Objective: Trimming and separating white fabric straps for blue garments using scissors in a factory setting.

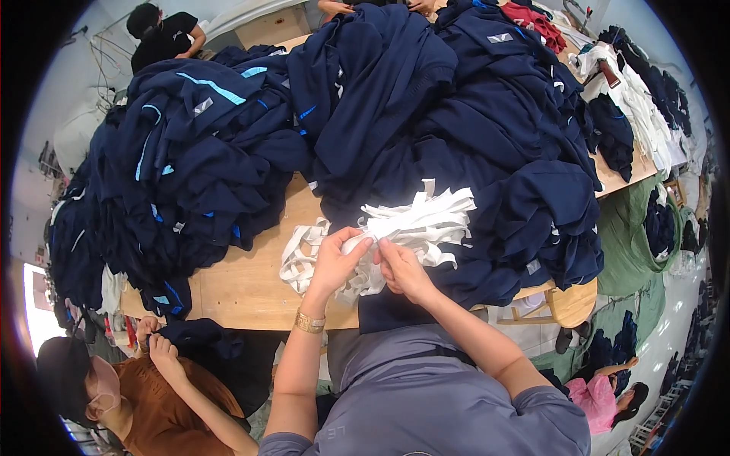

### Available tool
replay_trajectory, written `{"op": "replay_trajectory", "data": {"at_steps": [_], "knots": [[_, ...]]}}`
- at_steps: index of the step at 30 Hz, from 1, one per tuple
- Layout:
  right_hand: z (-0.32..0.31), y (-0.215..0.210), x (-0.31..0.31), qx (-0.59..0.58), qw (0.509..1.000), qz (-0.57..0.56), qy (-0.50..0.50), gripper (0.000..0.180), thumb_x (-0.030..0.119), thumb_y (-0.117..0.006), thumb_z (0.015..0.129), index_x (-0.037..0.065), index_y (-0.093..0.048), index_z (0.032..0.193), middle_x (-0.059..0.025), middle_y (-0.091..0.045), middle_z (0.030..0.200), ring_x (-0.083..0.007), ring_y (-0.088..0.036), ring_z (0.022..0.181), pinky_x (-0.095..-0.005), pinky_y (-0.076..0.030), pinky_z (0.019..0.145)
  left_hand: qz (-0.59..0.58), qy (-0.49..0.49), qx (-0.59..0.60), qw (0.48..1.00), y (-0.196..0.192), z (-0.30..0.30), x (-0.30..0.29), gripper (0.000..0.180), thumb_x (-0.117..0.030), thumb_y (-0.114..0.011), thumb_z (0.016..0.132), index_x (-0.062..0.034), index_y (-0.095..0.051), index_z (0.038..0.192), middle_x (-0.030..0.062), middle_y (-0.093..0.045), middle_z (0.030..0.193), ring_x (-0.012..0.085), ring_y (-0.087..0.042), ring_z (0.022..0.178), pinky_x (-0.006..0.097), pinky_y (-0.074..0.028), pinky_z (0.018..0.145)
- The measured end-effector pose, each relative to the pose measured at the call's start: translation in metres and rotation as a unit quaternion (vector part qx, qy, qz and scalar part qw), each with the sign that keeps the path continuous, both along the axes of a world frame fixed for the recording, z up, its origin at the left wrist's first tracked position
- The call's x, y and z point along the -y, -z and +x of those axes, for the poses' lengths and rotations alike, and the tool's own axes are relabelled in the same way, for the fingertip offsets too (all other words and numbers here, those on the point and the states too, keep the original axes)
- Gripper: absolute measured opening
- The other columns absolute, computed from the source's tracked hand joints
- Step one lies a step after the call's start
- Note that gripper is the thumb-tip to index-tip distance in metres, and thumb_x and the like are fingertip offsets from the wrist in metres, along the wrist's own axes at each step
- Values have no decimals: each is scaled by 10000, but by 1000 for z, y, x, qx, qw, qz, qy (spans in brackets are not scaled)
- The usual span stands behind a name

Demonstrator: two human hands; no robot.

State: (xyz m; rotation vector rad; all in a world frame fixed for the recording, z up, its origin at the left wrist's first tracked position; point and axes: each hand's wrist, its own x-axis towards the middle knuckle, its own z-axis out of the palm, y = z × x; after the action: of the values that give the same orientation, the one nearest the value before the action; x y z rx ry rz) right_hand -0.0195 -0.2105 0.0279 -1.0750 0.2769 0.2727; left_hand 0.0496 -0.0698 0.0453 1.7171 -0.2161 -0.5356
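Observation:
Over the front of the table, a bundle of white fabric strips (430, 216) fans out to the right across navy cloth. My left hand (341, 260) pinches the gathered end of the bundle between thumb and fingers. Close beside it, my right hand (403, 267) has its thumb and fingers pressed together at the same gathered end; exactly which strip it grips is partly hidden. More white strips (304, 254) lie loosely looped on the wood left of my left hand, and some hang below both hands.
Large heaps of navy garments (365, 99) with light blue trim cover much of the wooden table (243, 285). At the left, a masked person in brown (175, 380) handles dark cloth close to my left arm. Another person in black (160, 38) stands behind the heap. A green sheet (631, 228) hangs at right.

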Motion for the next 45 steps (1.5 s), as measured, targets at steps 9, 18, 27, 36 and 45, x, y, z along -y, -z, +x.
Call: {"op": "replay_trajectory", "data": {"at_steps": [9,18,27,36,45], "knots": [[2,0,-1,12,1000,-28,3,444,453,-403,925,64,-475,724,61,-325,466,-31,-260,338,-205,-195,315,-27,10,66,997,7,1,3,128,-143,-617,844,-17,-597,851,-57,-548,730,-6,-424,648,163,-344,539],[2,0,-3,1,1000,-13,1,435,454,-412,922,77,-458,711,69,-308,463,-26,-234,332,-204,-173,307,-45,13,-9,999,4,2,1,133,-173,-630,820,-48,-586,817,-54,-540,640,-5,-427,533,165,-321,458],[3,0,2,1,1000,-14,-13,430,448,-406,926,75,-451,718,75,-285,456,-25,-219,330,-200,-164,308,-63,32,-72,995,-2,5,0,129,-203,-627,820,-81,-586,819,-37,-536,623,4,-432,498,150,-319,435],[7,-1,5,-2,1000,3,-22,415,430,-417,928,77,-448,711,81,-291,442,-21,-209,317,-202,-155,303,-55,65,-111,990,-1,5,-1,135,-213,-616,824,-81,-590,835,-25,-546,646,14,-435,490,144,-316,438],[8,-4,9,-16,998,-30,-45,413,426,-428,925,68,-459,721,83,-286,440,-20,-214,316,-202,-152,301,-41,121,-106,986,-1,9,-5,136,-215,-617,825,-81,-594,821,-32,-534,633,16,-428,481,154,-310,429]]}}
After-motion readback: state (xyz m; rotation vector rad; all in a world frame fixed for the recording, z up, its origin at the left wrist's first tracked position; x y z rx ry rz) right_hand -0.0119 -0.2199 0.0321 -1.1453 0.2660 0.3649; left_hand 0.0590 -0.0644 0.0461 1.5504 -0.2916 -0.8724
